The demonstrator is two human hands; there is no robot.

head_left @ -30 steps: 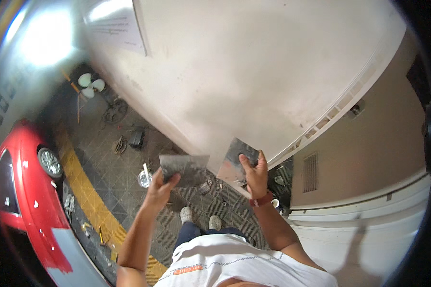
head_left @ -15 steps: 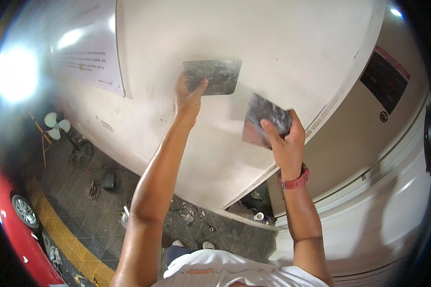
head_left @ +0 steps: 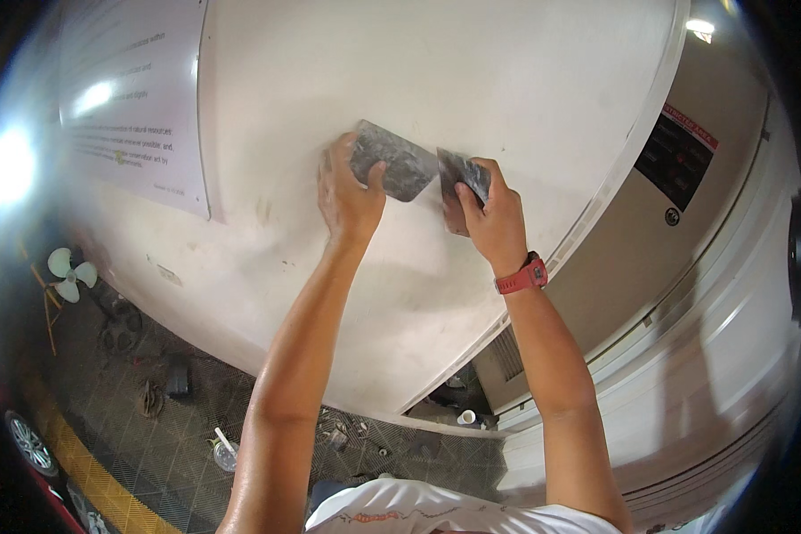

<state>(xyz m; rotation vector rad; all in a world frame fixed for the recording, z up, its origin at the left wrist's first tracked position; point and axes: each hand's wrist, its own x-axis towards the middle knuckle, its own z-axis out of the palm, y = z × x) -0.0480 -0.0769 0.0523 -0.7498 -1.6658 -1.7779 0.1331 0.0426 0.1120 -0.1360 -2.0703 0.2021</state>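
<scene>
My left hand (head_left: 351, 203) grips a flat, dark grey rectangular spreader (head_left: 397, 160) by its left edge, the thumb lying across its face. Whitish smears cover that face. A second spreader (head_left: 458, 178), also grey and smeared, is tilted in my right hand (head_left: 498, 218), its lower part looking reddish-brown. The edges of the two plates meet or nearly meet at a corner; I cannot tell whether they touch. Both are held in front of a large off-white panel (head_left: 400, 303). I wear a red watch (head_left: 523, 276) on the right wrist.
A printed white sheet (head_left: 133, 107) hangs on the panel's left. Below stand a fan with pale blades (head_left: 71, 274), a dark box (head_left: 179, 376) and a clear cup with a straw (head_left: 225, 452). A white cup (head_left: 466, 416) sits near the panel's lower corner. A car wheel (head_left: 30, 442) shows lower left.
Both hands have come closer together, the right one moving up and left. The left spreader has turned clockwise. The right spreader now shows more edge-on, and the whole view has shifted slightly.
</scene>
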